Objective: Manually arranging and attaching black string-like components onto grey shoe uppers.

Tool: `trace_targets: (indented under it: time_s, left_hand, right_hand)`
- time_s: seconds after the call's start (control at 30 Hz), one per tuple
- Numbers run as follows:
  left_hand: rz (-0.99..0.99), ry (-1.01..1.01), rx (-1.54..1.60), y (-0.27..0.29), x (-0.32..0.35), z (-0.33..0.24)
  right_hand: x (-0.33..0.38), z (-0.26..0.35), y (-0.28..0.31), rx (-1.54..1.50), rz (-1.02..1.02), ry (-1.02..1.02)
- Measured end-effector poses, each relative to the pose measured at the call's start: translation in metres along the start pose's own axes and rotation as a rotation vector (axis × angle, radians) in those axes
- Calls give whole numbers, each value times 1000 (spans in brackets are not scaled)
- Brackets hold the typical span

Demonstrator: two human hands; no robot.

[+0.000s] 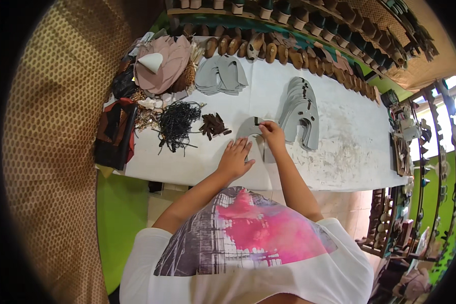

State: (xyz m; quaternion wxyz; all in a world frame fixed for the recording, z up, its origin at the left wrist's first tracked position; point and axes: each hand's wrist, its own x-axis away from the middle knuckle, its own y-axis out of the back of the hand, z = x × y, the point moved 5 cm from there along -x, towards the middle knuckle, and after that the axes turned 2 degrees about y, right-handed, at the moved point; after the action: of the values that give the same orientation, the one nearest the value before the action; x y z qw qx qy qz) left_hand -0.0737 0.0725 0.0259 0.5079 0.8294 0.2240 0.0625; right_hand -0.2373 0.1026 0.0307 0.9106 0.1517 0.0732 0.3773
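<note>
Shirt: white, with a pink and grey print (256,228) across its front, nearest the camera; both bare forearms reach forward from it over the table (344,162).
Left hand (233,158): palm down, fingers spread flat, touching the near left part of a grey curved piece.
Grey curved piece (247,126): lying on the white-covered table in front of the person, between the brown strips and the tall grey stack.
Right hand (271,136): bent over the far right edge of that piece, thumb and fingertips together; they appear to pinch a small dark strip (257,120), though the spot is tiny in this view.
Tall grey stack (290,114): overlapping arch-shaped pieces just right of the right hand, small dark bits lying on top.
Brown strips (214,125): a loose heap, left of and beyond the left hand.
Black tangle (179,124): a stringy mound left of the brown strips.
Farther grey stack (220,76): fanned curved pieces beyond the brown strips.
Pink pieces (169,66): layered at the far left, a white cone (150,63) on top.
Wooden shoe lasts (295,60): a row along the table's far edge, below a shelf bearing more shapes.
</note>
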Motion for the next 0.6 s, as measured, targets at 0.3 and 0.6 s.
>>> trace_targets:
  time_s: [0.3,0.6]
  left_hand:
    - [3,12,-13,-4,-3,2]
    - [-39,-16,-1,-3,-2,2]
  right_hand:
    - [10,-30,38,-253,55,-256]
    - [2,-17,25,186,166,1]
